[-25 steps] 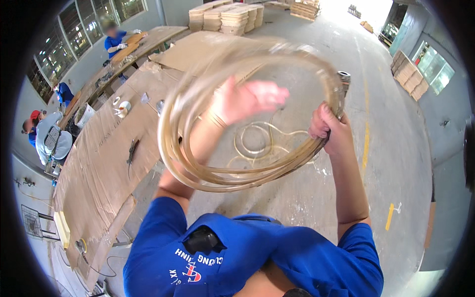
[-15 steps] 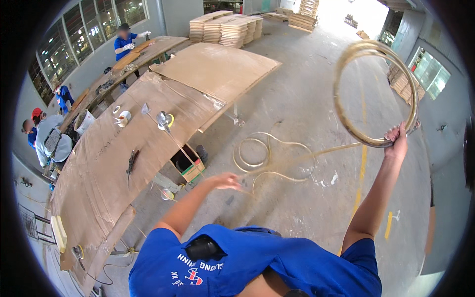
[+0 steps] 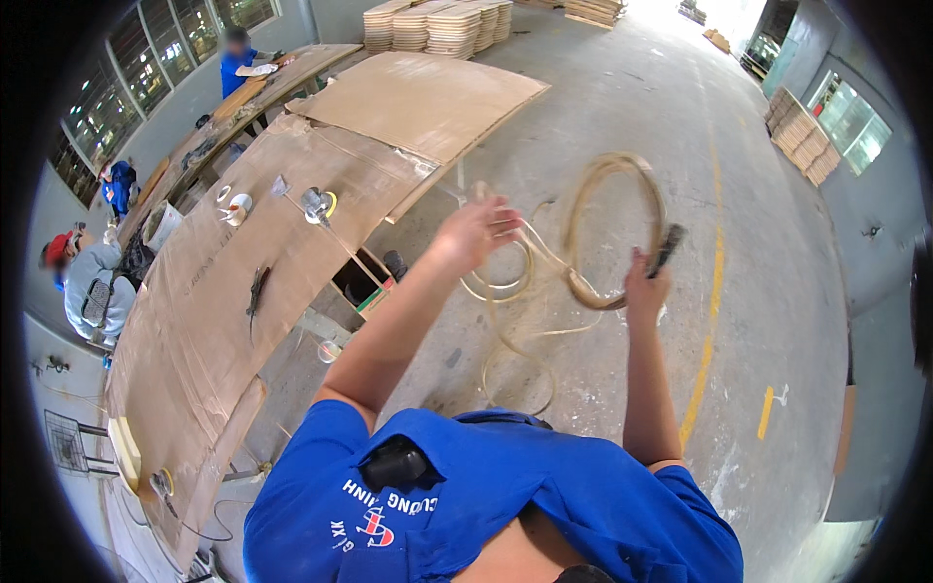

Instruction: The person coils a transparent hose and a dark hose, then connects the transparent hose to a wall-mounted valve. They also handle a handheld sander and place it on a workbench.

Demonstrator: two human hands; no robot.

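Observation:
A clear, yellowish hose is gathered into a coil (image 3: 653,180) that stands up in front of me, blurred by motion. My right hand (image 3: 646,289) grips the lower right of this coil, where a dark end piece (image 3: 667,249) sticks up past the fingers. My left hand (image 3: 476,233) is raised to the left of the coil, its fingers curved and smeared. One strand runs from the coil to its fingertips and another hangs below it, so the hose seems to pass through this hand. More hose loops (image 3: 554,381) trail down to the floor.
A long covered table (image 3: 209,330) on my left carries a heat-gun-like tool (image 3: 259,291), a metal cup (image 3: 316,202) and a tape roll (image 3: 224,193). Co-workers (image 3: 97,282) stand at a bench beyond. Board stacks (image 3: 455,29) sit at the back. A yellow line (image 3: 714,311) crosses the floor.
My right hand has come down and leftward with the coil. My left hand has risen and moved away from me, drawing the loose strand upward. The view has shifted slightly.

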